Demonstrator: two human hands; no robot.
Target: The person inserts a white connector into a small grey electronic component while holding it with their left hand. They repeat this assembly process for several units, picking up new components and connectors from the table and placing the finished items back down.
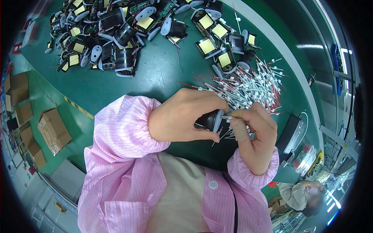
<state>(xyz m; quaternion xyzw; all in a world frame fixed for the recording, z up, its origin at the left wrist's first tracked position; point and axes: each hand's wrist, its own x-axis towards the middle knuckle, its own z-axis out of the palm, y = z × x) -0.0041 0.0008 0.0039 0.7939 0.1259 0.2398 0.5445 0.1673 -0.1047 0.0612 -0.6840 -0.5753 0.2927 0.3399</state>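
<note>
Cartons [54, 131] stand at far left. Black units [125, 35] lie heaped on the green worktop [155, 83]. Left hand [184, 112] grasps one more unit [210, 120], between both hands, near the person's chest. Right hand [257, 127] pinches a small pale piece [226, 117] at its grey end. Behind, white-and-red wires [252, 85] are piled.
</note>
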